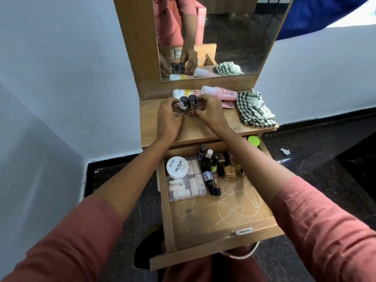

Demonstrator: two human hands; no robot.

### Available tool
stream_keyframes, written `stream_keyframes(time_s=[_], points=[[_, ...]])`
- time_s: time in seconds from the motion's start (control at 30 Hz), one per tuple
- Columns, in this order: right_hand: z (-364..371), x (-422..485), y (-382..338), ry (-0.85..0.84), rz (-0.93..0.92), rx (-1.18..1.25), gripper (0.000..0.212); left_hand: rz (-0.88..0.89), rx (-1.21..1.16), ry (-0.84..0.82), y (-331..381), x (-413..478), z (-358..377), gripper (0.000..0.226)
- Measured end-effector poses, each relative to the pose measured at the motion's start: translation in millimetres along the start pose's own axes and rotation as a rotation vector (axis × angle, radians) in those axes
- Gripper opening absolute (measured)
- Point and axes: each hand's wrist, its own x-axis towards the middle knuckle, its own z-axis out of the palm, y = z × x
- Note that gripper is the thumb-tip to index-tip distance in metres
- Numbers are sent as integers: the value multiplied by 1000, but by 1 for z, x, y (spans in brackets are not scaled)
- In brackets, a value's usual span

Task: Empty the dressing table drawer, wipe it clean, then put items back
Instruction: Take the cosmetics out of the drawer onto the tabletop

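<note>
Head view: the white round jar (176, 167) in the drawer reads "zudio" and "NAIL POLISH". Print on the pink bottle (221, 93) and the white-and-yellow bottle (184, 92), both lying at the back of the tabletop (203, 133), is too small to read. The drawer (213, 239) is pulled well out below the tabletop, over the person's lap. At its back left the jar sits on a clear plastic box (188, 184) of small white pieces. Beside the box is a cluster of nail polish bottles (219, 167), some upright, some lying down, and a green lid (253, 141) shows at the back right corner. The drawer's front half shows wood marked with pale chalky scribbles (234, 204). Over the tabletop the left hand (168, 117) and right hand (211, 115) meet, fingers curled and pinching two black-capped bottles (184, 101) held upright side by side. A checked cloth (254, 108) lies crumpled at the tabletop's right edge
</note>
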Motion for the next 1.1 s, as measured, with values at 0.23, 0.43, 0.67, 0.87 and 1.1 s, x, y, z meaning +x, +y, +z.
stream_keyframes(time_s=[0.23, 0.43, 0.67, 0.87, 1.1], points=[[-13, -15, 4, 15, -14, 42, 32, -21, -44, 48, -4, -15, -6, 30], [-27, -47, 15, 17, -37, -19, 22, 85, -131, 19, -2, -55, -6, 25], [-39, -108, 37, -52, -71, -95, 11, 240, -46, -334, -9, -116, 5, 17], [-39, -143, 62, -240, 53, -253, 10, 317, 263, -723, -25, -146, 24, 23], [-29, -157, 73, -357, 293, -346, 17, 344, 426, -745, -26, -162, 37, 30]])
